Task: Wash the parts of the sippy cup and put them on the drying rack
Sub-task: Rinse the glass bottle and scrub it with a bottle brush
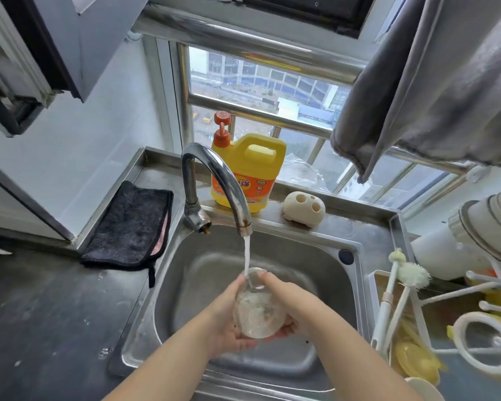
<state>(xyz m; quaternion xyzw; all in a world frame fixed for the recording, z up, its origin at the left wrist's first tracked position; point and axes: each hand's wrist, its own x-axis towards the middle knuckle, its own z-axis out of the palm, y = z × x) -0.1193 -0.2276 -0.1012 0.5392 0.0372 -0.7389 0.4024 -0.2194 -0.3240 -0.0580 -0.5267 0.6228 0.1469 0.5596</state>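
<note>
A: In the head view, what is the person holding?

B: A clear cup body [256,309], round and smooth, probably plastic or glass, I cannot tell which. It is hanging over the middle of the steel sink [356,287], under the tap [214,180].

A: Which way is it pointing?

B: Its long axis is running away from the person, tilted. The open mouth is pointing up and toward the tap, and the rounded bottom is pointing toward the person. A thin white stream of water [246,256] is falling into the mouth.

A: And the hands?

B: The left hand [229,319] is wrapping around the left side of the cup, fingers curled under the bottom. The right hand [287,305] is clasping the right side, with the fingertips reaching to the rim. Both are clamped on the cup.

A: What is lying around?

B: A black fluffy cloth [130,224] is lying folded on the dull metal surface [41,314] on the left. A yellow detergent jug [248,172] with an orange pump is standing behind the tap, beside a cream rounded holder with holes [304,209]. On the right, a white drying rack [480,337] with thin pegs is standing, and two bristly brushes [408,277] are leaning at its edge.
</note>
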